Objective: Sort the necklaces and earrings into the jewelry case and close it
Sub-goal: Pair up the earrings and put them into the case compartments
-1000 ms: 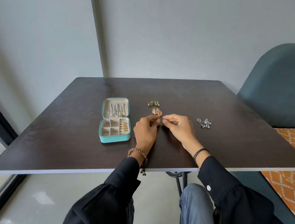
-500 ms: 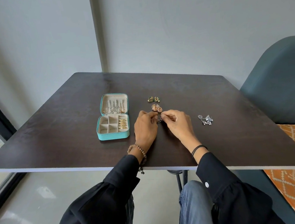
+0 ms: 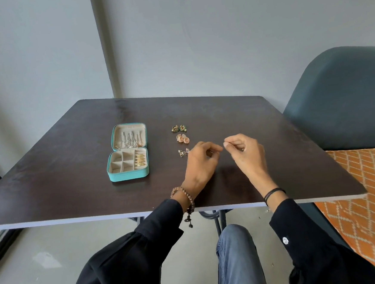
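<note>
The teal jewelry case lies open at the table's left centre. Necklaces hang in its lid and gold earrings fill the right compartment. Three earring pairs lie in a column right of the case: green-gold, peach and silver triangles. My left hand hovers just right of the triangles, thumb and forefinger pinched together. My right hand faces it, fingertips also pinched, a small gap between the two hands. I see nothing in either pinch. The silver cluster earrings are out of sight, perhaps behind my right hand.
The dark square table stands against a grey wall. A blue-grey chair is at the right, over an orange patterned rug. My knee in jeans is under the front edge.
Both hands left the silver triangle earrings, which now lie on the table, and shifted right. The camera tilted, so the table sits lower in view.
</note>
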{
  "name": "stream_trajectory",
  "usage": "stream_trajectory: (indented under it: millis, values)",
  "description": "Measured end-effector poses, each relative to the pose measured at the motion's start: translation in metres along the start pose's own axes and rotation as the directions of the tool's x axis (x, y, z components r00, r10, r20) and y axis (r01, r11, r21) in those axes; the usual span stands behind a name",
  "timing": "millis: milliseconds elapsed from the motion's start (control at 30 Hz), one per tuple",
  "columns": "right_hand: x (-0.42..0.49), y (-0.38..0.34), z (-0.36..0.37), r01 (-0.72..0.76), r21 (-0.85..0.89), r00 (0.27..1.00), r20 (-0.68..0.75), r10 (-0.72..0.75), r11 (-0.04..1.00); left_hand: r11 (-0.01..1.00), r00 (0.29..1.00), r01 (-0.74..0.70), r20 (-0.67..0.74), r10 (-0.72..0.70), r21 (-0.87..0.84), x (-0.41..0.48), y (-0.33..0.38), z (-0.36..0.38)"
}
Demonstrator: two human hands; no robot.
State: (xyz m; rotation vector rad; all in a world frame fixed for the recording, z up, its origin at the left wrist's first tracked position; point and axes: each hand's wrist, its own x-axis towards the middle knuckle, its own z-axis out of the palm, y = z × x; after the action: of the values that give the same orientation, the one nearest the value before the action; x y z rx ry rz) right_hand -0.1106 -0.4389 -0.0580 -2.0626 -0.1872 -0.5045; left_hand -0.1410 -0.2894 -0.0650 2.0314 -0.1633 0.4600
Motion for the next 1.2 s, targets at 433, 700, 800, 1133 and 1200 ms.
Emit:
stream_trajectory:
  millis: [433,700,800,1133,1200]
  values:
    - [0.015,0.060,-0.042,-0.155,0.010,0.985,-0.072,0.156,0.988,0.991,0.996,0.027,0.078,-0.037,0.131,0.035,-0.007,0.061]
    - [0.027,0.068,-0.036,-0.055,-0.116,0.998,-0.024,0.053,0.992,0.981,0.994,0.015,0.103,-0.035,0.193,0.060,-0.010,0.076]
    - [0.027,0.069,-0.036,-0.042,-0.121,0.999,-0.024,0.039,0.992,0.979,0.995,0.005,0.100,-0.026,0.203,0.062,-0.011,0.076]
    - [0.025,0.067,-0.038,-0.038,-0.028,0.998,-0.043,0.037,0.999,0.998,0.996,0.053,0.075,-0.056,0.042,0.055,-0.003,0.068]
    - [0.025,0.068,-0.039,-0.053,0.011,0.997,-0.047,0.053,0.999,0.996,0.995,0.073,0.068,-0.069,-0.059,0.053,-0.002,0.065]
